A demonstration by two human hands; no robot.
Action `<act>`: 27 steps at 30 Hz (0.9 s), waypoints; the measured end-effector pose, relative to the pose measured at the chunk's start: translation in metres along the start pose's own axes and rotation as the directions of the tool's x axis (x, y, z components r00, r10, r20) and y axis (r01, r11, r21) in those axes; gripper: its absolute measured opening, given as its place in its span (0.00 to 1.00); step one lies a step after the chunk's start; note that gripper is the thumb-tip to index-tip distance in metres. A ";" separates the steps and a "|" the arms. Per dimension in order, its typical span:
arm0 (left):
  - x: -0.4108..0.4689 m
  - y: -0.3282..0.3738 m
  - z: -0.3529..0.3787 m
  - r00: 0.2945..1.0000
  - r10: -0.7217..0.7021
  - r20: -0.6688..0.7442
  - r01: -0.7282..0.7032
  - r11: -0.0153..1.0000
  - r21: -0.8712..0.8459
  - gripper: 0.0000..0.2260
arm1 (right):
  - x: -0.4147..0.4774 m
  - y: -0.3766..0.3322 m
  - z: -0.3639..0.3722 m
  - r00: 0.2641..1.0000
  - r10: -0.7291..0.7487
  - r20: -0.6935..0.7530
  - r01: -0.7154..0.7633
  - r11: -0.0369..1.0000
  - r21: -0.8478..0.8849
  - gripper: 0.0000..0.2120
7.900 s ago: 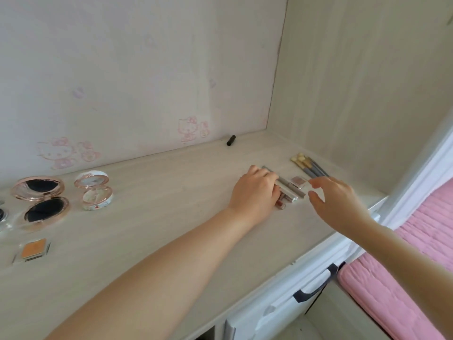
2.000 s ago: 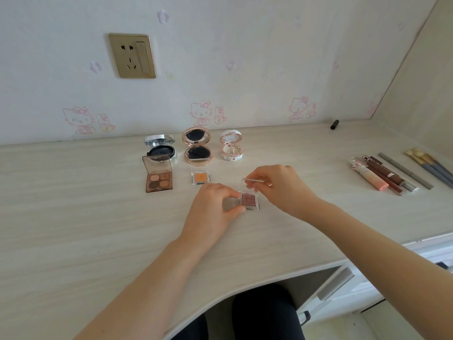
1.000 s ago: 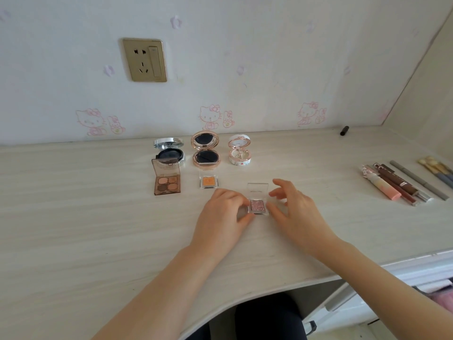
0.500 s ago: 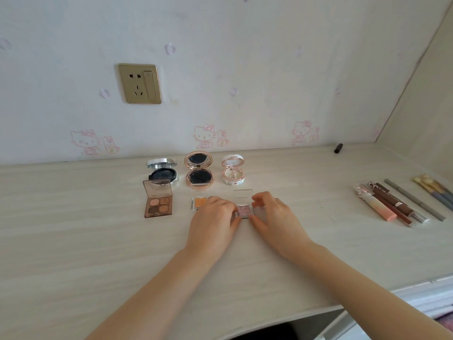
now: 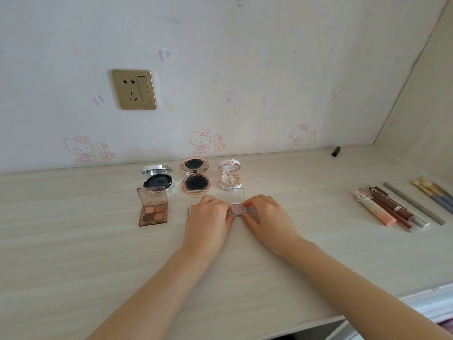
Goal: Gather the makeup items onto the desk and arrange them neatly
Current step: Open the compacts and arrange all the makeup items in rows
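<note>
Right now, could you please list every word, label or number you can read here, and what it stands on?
Nothing legible.
On the pink eyeshadow pot, clear lid: printed line, too small.
On the brown palette, lid: printed line, blurred.
On the second clear lid, behind the left hand: printed line, blurred.
On the wall socket: no lettering.

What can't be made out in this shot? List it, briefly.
Head view:
- Pink eyeshadow: sides hidden by fingers of left hand and right hand.
- Clear-lidded case beside it: pan covered by the left hand.
- Lid lettering: too small to read.
- Brushes: handles cut off by the right edge.
- Dark object, far rear right: too small to identify.
</note>
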State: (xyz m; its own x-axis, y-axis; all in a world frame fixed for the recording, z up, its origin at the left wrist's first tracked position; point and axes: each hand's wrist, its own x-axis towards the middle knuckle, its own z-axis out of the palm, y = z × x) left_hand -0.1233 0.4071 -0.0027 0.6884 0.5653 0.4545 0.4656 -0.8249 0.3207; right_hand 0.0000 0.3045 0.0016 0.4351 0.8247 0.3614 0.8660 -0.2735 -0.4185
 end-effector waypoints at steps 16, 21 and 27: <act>-0.011 0.036 0.000 0.999 0.037 -0.030 -0.041 0.992 -0.119 0.08 | -0.029 0.032 -0.029 0.998 0.054 0.027 -0.053 0.998 -0.032 0.16; -0.012 0.077 0.012 0.997 0.053 -0.046 -0.062 0.978 -0.202 0.12 | -0.047 0.055 -0.055 0.994 0.104 0.025 -0.102 0.992 -0.076 0.16; -0.003 0.121 0.034 0.990 0.135 0.036 -0.123 0.964 -0.237 0.14 | -0.070 0.087 -0.093 0.986 0.163 -0.045 -0.168 0.978 -0.122 0.15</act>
State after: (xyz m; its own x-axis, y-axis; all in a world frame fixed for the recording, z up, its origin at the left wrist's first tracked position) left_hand -0.0499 0.3057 0.0062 0.7648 0.4476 0.4633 0.2321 -0.8624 0.4499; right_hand 0.0682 0.1769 0.0176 0.5814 0.7456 0.3256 0.8043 -0.4665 -0.3680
